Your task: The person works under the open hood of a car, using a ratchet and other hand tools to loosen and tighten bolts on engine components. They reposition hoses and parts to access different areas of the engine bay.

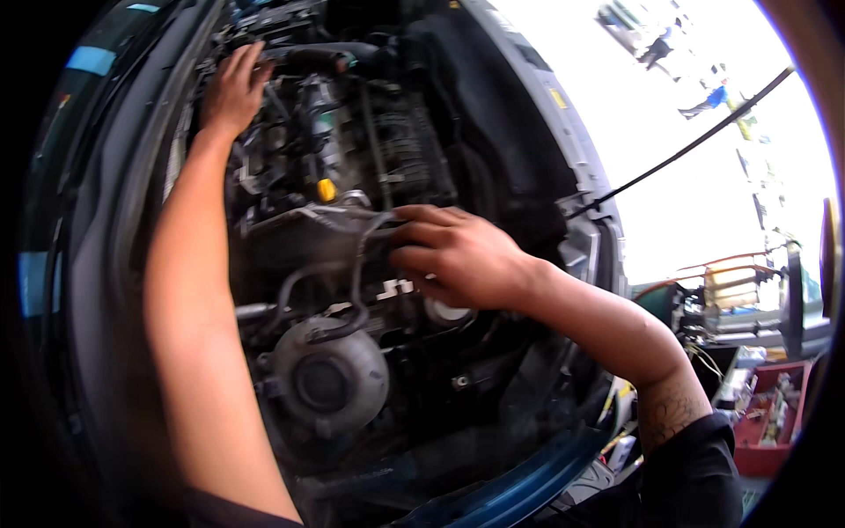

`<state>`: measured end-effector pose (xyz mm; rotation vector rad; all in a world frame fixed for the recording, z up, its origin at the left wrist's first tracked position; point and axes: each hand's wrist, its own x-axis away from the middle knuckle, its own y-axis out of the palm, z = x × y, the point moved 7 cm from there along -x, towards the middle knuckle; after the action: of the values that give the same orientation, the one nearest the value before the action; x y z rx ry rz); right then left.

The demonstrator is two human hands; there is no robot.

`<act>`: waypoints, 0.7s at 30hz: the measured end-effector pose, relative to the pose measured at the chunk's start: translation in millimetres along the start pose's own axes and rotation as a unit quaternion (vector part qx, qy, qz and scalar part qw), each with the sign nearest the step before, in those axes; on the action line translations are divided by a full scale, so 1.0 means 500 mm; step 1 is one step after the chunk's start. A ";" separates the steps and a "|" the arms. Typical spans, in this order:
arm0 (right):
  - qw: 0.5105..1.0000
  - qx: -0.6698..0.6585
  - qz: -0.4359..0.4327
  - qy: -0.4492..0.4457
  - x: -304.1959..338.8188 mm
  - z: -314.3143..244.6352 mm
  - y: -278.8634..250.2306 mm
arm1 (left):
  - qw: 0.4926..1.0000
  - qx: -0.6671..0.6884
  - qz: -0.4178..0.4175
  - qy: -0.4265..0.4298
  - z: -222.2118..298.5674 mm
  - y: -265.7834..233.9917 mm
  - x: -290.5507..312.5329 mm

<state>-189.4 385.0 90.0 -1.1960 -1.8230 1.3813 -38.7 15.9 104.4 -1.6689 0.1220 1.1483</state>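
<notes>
My left hand (236, 92) reaches to the far left of the engine bay, fingers stretched out beside a thick black hose (308, 57). Whether its fingertips press on a part there, I cannot tell. In the middle, my right hand (462, 255) has its fingers curled at the upper end of a thin hose (358, 273). That hose runs down to a round, greyish coolant reservoir (333, 378). Blur and the fingers partly hide the grip. Between my hands lie the engine (299, 150) and a yellow cap (326, 189). A dark panel (295, 246) sits below the cap.
The windscreen (79, 176) and cowl border the left side. A dark prop rod (687, 158) slants up from the right edge of the bay. A blue body edge (515, 493) curves along the bottom. At the lower right stands a red tray (770, 422) with small items.
</notes>
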 end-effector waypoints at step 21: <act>0.998 -0.047 -0.003 0.034 0.033 0.064 0.026 | 0.903 -0.264 -0.312 -0.132 0.009 0.060 -0.154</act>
<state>-219.2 386.1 66.3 -1.2682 -1.8593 1.2478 -99.9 -27.2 139.9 -1.7870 -0.9098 0.9280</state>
